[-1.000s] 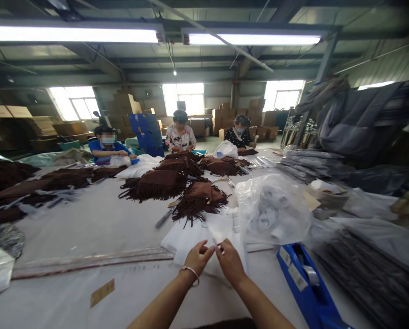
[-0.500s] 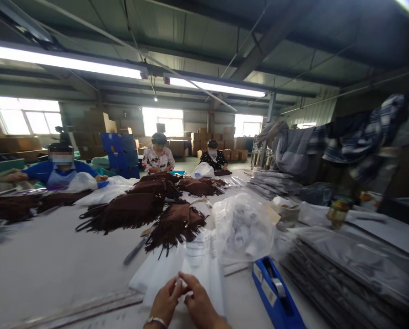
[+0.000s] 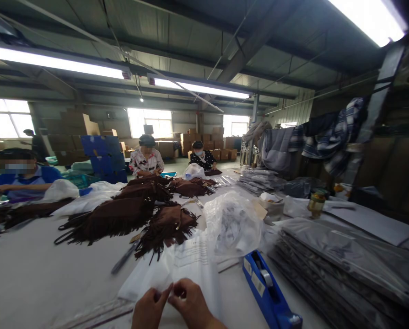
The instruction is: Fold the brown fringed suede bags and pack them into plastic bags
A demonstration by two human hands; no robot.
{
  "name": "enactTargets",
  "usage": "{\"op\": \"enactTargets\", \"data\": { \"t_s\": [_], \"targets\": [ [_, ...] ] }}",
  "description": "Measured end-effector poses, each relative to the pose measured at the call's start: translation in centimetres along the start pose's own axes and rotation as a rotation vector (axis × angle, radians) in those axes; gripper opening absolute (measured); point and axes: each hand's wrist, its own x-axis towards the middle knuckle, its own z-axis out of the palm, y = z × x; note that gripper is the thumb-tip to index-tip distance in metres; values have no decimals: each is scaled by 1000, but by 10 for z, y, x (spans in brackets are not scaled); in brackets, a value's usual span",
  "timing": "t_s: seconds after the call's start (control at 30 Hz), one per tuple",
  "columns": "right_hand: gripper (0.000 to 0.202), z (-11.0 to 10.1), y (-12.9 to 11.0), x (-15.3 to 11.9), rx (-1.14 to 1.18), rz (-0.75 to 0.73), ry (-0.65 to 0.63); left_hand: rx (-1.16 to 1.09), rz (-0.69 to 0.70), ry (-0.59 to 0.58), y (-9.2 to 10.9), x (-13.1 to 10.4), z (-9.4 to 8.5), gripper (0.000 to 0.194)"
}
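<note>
My left hand point(image 3: 150, 307) and my right hand point(image 3: 192, 302) meet at the fingertips, low in the middle of the view. Both are pinched closed, and whatever sits between the fingers is too small to make out. Under and just beyond them lies a stack of white translucent plastic bags point(image 3: 199, 260) with printed lines. A brown fringed bag point(image 3: 168, 221) rests at the far end of the stack. Right of my hands stands a blue tape dispenser point(image 3: 269, 288). A clear plastic bag filled with crumpled white pieces point(image 3: 234, 224) sits behind it.
More brown fringed bags point(image 3: 118, 217) are heaped further back on the table point(image 3: 70, 278). Flat grey packages in plastic point(image 3: 328, 269) are stacked at the right, near a jar point(image 3: 316, 204). Three co-workers sit across the table, one in blue point(image 3: 22, 178) at the left.
The view has turned right, so the scene shifts left. My fingers have changed their pinch and sit slightly lower. The person in blue has drawn their arms in.
</note>
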Motion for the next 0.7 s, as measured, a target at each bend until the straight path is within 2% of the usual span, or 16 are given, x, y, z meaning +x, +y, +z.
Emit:
{"op": "enactTargets", "data": {
  "t_s": [0.03, 0.07, 0.23, 0.33, 0.4, 0.43, 0.5, 0.53, 0.6, 0.7],
  "targets": [
    [6, -3, -3, 0, 2, 5, 2, -6, 6, -5, 3, -2, -3, 40],
    [7, -7, -4, 0, 6, 11, 7, -14, 4, -10, 5, -4, -4, 42],
    [24, -33, 5, 0, 11, 97, 152, -90, -85, 17, -6, -25, -2, 53],
    [34, -40, 5, -3, -46, 117, 219, -68, -94, 19, -11, -37, -3, 45],
    [35, -39, -3, -10, -118, 74, 216, 44, -9, 79, -8, -41, -12, 25],
    [34, -36, -9, -14, -158, 43, 199, 109, 63, 131, -5, -43, -18, 28],
    [31, -29, -20, -22, -220, -20, 139, 244, 231, 207, 5, -44, -34, 56],
    [30, -25, -24, -26, -246, -52, 91, 314, 320, 207, 10, -44, -41, 62],
    [30, -20, -28, -32, -358, -131, -38, 434, 466, 151, 15, -44, -55, 58],
    [34, -28, -23, -36, -638, -218, -178, 499, 550, 102, 4, -47, -69, 51]
  ]
}}
